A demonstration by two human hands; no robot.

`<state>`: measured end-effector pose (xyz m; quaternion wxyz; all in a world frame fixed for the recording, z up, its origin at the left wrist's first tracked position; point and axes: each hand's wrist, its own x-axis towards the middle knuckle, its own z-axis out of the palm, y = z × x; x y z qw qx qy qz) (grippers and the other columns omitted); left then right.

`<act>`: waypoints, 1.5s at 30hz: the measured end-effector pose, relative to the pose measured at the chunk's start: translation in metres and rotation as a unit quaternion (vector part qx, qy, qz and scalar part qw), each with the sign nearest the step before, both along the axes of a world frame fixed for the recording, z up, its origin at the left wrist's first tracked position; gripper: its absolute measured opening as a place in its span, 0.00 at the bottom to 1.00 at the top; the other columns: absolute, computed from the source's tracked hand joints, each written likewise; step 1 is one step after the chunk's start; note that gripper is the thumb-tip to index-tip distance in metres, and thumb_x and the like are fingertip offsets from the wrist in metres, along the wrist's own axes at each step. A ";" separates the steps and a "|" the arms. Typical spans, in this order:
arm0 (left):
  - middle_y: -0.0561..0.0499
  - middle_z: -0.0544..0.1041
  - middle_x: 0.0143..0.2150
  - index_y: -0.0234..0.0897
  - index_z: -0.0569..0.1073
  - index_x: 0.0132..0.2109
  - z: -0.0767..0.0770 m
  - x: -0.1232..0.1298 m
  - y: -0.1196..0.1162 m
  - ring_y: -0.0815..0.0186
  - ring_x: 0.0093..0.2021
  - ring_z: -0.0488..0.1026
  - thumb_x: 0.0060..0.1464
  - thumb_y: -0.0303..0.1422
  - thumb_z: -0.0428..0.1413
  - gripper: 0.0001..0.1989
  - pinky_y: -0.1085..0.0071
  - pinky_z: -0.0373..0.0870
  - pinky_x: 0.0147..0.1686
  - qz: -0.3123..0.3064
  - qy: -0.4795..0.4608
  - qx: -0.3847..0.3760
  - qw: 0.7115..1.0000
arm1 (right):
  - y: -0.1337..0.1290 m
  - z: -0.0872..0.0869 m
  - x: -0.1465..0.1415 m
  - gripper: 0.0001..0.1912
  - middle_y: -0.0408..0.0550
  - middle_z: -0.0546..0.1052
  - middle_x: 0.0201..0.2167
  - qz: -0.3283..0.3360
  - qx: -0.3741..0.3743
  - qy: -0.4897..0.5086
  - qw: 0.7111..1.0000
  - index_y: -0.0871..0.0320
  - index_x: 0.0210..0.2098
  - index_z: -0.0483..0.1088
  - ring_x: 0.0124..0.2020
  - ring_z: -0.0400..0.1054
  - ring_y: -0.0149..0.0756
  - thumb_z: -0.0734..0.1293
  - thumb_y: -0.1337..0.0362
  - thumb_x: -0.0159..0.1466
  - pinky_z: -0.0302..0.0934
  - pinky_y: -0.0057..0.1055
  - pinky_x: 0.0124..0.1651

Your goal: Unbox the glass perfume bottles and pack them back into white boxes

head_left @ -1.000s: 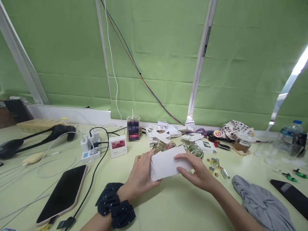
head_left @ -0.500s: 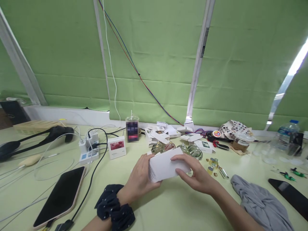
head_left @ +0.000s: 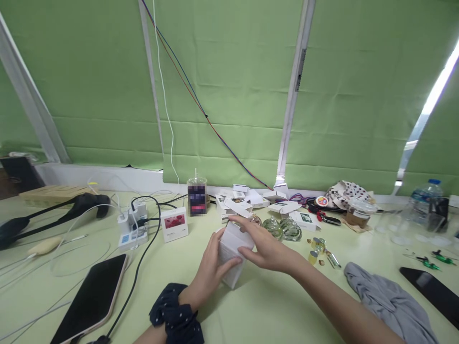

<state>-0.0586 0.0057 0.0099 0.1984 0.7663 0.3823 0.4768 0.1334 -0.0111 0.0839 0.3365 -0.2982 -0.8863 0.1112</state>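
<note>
A small white cardboard box (head_left: 233, 246) is held tilted between both hands above the near middle of the table. My left hand (head_left: 210, 270) wraps round its left side, with the thumb across the near face. At the upper right, my right hand (head_left: 263, 246) grips the box's top end between thumb and fingers; whether a flap is open there is hidden. A dark dotted scrunchie (head_left: 175, 310) sits round my left wrist. Just beyond the hands lie round clear glass bottles (head_left: 272, 228), partly covered by my right hand.
White flattened boxes (head_left: 238, 206) pile up at the back. A white box with a red picture (head_left: 174, 224) stands left of them, near a power strip (head_left: 132, 234). Small gold-lidded vials (head_left: 315, 248) and grey cloth (head_left: 387, 296) lie right; a phone (head_left: 91, 296) lies left.
The white box has turned from lying sideways to a more upright tilt. My right hand has moved left, onto its top end. The view has shifted slightly.
</note>
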 end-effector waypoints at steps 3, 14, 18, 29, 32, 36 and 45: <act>0.44 0.62 0.55 0.45 0.55 0.58 0.002 0.001 -0.002 0.58 0.55 0.64 0.58 0.37 0.52 0.23 0.59 0.67 0.50 0.002 -0.066 -0.029 0.997 | 0.010 -0.013 -0.004 0.34 0.52 0.71 0.47 -0.032 0.039 0.063 0.997 0.52 0.64 0.48 0.49 0.65 0.43 0.63 0.69 0.61 0.61 0.44 0.52; 0.48 0.60 0.47 0.45 0.61 0.48 -0.001 -0.004 -0.003 0.62 0.49 0.63 0.58 0.30 0.50 0.12 0.64 0.71 0.43 -0.040 -0.041 0.049 0.997 | 0.010 -0.035 0.004 0.07 0.48 0.76 0.32 -0.050 0.105 0.161 0.980 0.54 0.39 0.70 0.38 0.65 0.41 0.61 0.68 0.65 0.62 0.40 0.42; 0.48 0.61 0.45 0.43 0.62 0.44 0.000 -0.006 -0.003 0.61 0.47 0.63 0.56 0.29 0.51 0.09 0.66 0.70 0.39 -0.033 -0.042 0.058 0.997 | 0.007 -0.041 0.002 0.07 0.49 0.75 0.32 -0.029 0.108 0.148 0.983 0.55 0.39 0.71 0.38 0.65 0.40 0.61 0.67 0.65 0.61 0.41 0.42; 0.54 0.62 0.33 0.42 0.58 0.35 0.003 -0.006 -0.006 0.67 0.32 0.63 0.58 0.40 0.50 0.10 0.72 0.64 0.31 -0.048 -0.180 -0.068 0.980 | -0.006 -0.055 -0.007 0.05 0.49 0.75 0.43 -0.050 0.183 0.089 0.978 0.52 0.37 0.70 0.47 0.63 0.43 0.62 0.67 0.64 0.59 0.45 0.49; 0.54 0.62 0.33 0.41 0.58 0.33 0.005 -0.006 -0.007 0.68 0.32 0.63 0.57 0.38 0.53 0.11 0.73 0.63 0.30 -0.060 -0.168 -0.058 0.982 | -0.006 -0.053 -0.008 0.05 0.50 0.74 0.45 -0.062 0.164 0.102 0.979 0.54 0.35 0.69 0.49 0.62 0.43 0.61 0.65 0.65 0.59 0.45 0.50; 0.50 0.67 0.39 0.40 0.65 0.42 0.005 -0.010 -0.004 0.65 0.38 0.67 0.56 0.38 0.54 0.09 0.71 0.67 0.35 -0.069 -0.124 -0.065 0.988 | -0.001 -0.055 -0.005 0.06 0.52 0.73 0.40 -0.088 0.109 0.181 0.973 0.56 0.32 0.67 0.45 0.64 0.41 0.60 0.66 0.65 0.60 0.43 0.49; 0.54 0.71 0.36 0.39 0.66 0.37 0.013 -0.011 0.001 0.69 0.30 0.69 0.47 0.40 0.61 0.15 0.74 0.67 0.27 -0.055 -0.161 -0.139 0.976 | 0.013 -0.080 -0.003 0.11 0.51 0.71 0.40 -0.076 -0.094 0.324 0.938 0.57 0.35 0.66 0.41 0.67 0.37 0.68 0.58 0.59 0.65 0.30 0.36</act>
